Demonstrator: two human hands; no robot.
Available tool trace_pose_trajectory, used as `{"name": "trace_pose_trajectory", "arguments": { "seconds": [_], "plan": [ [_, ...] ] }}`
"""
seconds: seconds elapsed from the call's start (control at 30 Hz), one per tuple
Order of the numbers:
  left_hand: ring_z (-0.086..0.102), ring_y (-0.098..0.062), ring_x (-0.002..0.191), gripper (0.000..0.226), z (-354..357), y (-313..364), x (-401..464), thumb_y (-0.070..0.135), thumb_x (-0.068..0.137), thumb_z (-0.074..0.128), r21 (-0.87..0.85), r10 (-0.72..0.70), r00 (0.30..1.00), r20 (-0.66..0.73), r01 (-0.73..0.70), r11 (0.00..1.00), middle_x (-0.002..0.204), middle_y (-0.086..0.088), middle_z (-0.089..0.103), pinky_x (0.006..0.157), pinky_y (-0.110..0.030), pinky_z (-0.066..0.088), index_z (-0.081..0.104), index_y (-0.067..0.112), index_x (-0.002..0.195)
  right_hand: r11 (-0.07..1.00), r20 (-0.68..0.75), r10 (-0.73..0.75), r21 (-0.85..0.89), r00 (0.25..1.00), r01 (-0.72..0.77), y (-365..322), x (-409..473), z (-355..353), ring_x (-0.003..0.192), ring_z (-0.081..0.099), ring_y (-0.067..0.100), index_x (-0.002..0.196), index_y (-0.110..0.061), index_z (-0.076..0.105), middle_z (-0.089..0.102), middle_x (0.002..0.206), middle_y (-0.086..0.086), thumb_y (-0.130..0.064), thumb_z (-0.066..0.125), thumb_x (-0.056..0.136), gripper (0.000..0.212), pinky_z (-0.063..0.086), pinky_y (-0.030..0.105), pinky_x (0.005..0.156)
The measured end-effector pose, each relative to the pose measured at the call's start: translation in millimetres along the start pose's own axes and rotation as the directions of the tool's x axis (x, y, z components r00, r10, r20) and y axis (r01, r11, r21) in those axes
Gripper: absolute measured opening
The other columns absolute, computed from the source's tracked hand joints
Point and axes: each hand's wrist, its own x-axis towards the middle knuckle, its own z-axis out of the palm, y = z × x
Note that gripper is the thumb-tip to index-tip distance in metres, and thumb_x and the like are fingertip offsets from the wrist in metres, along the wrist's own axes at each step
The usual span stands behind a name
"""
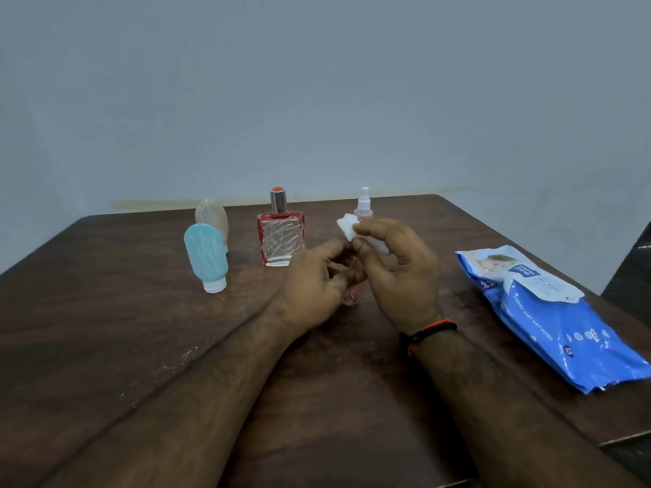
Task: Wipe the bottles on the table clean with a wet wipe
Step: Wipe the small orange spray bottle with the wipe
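Note:
My left hand [313, 283] grips a small pink bottle [353, 294] near the middle of the dark wooden table [105, 329]; my fingers hide most of the bottle. My right hand [398, 269] pinches a crumpled white wet wipe [347, 225] against the bottle's upper part. Behind my hands stands a square glass perfume bottle [281, 237] with red edges and a silver cap. A small pink spray bottle [364, 206] with a white nozzle stands further back. At the left a teal tube bottle [206, 255] rests on its white cap, with a clear tube bottle [213, 216] behind it.
A blue pack of wet wipes [549, 311] lies flat at the right of the table, its flap lifted. A dark chair edge [634, 272] shows at the far right. A pale wall rises behind the table's far edge.

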Motion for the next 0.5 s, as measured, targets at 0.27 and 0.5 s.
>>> {"name": "trace_pose_trajectory", "arguments": {
  "seconds": [0.27,0.5],
  "plan": [
    [0.063,-0.005,0.098,0.056,-6.3,4.8,0.6,0.018,0.081,0.076,0.256,0.181,0.975,-0.126,-0.145,0.956,0.11,0.011,0.069,0.081,-0.023,0.053,0.045,0.026,0.128,0.998,0.017,0.052,-0.043,0.999,-0.051,1.1,-0.7,-0.1,0.092,0.065,0.018,0.092,-0.012,0.073,0.069,0.093,-0.002,-0.006,0.074,0.082,0.012,0.053,0.032,0.078],
    [0.066,-0.022,0.101,0.061,-7.1,-0.2,-2.3,0.018,0.077,0.08,0.555,0.355,0.932,-0.074,-0.257,0.791,0.11,-0.003,0.071,0.082,-0.031,0.052,0.047,0.017,0.128,0.951,0.077,0.309,-0.005,0.948,-0.31,6.9,-2.9,1.5,0.085,0.067,0.01,0.097,-0.021,0.074,0.071,0.091,-0.007,-0.017,0.074,0.085,0.012,0.058,0.036,0.072]
  ]
}}
